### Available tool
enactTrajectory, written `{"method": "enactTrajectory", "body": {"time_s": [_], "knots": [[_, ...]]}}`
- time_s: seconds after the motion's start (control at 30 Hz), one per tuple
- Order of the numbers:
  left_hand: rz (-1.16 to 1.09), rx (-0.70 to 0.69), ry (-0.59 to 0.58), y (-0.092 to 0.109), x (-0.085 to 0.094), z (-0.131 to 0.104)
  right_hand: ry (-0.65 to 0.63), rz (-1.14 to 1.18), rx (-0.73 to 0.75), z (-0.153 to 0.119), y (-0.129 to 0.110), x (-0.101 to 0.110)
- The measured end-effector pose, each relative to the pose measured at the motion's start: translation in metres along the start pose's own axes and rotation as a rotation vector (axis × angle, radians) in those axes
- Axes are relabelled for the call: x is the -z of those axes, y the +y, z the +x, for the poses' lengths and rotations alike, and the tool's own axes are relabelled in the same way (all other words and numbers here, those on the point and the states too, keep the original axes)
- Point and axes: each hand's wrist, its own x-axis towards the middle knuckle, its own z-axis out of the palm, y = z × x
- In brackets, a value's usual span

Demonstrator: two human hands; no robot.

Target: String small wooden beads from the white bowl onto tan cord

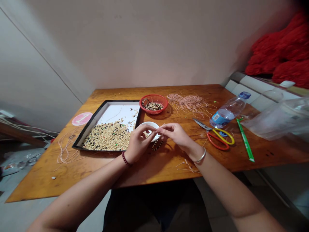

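My left hand [140,141] and my right hand [175,135] meet over a small white bowl [151,124]. The fingertips of both are pinched together on a thin pale cord [163,125]. From below my right fingers hangs a strand of dark and pale beads [157,144]. Just left of my left hand, a black-rimmed tray [90,125] holds a spread of pale, black and a few green beads [108,137]. Behind the bowl, a red basket [154,111] contains beaded strands [154,105].
Pink cords [188,102] lie behind my right hand. Scissors [212,130], a water bottle [228,112], a green strip [245,141] and a clear plastic bag [277,119] are at the right. A pink round card [82,119] and loose cord [64,149] lie at the left.
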Motion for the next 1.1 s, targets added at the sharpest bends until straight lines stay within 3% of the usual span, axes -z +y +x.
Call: {"method": "enactTrajectory", "body": {"time_s": [0.13, 0.37, 0.67, 0.83, 1.1], "knots": [[0.144, -0.152, -0.005, 0.0001, 0.0017, -0.0014, 0.027, 0.028, -0.013, 0.0013, 0.0013, -0.0001], [0.245, -0.197, -0.068, 0.0016, 0.0055, -0.0003, 0.067, 0.047, 0.004, 0.0028, 0.0034, -0.0002], [-0.01, 0.079, -0.097, 0.0017, 0.003, 0.0037, 0.007, -0.009, 0.013, -0.0007, -0.0004, -0.0018], [-0.215, 0.198, -0.181, 0.0024, 0.0, 0.0026, 0.022, 0.006, 0.032, 0.0001, 0.0012, -0.0008], [-0.083, 0.189, -0.132, 0.0032, 0.0025, 0.0022, 0.032, -0.056, 0.099, 0.0008, 0.0009, -0.0008]]}}
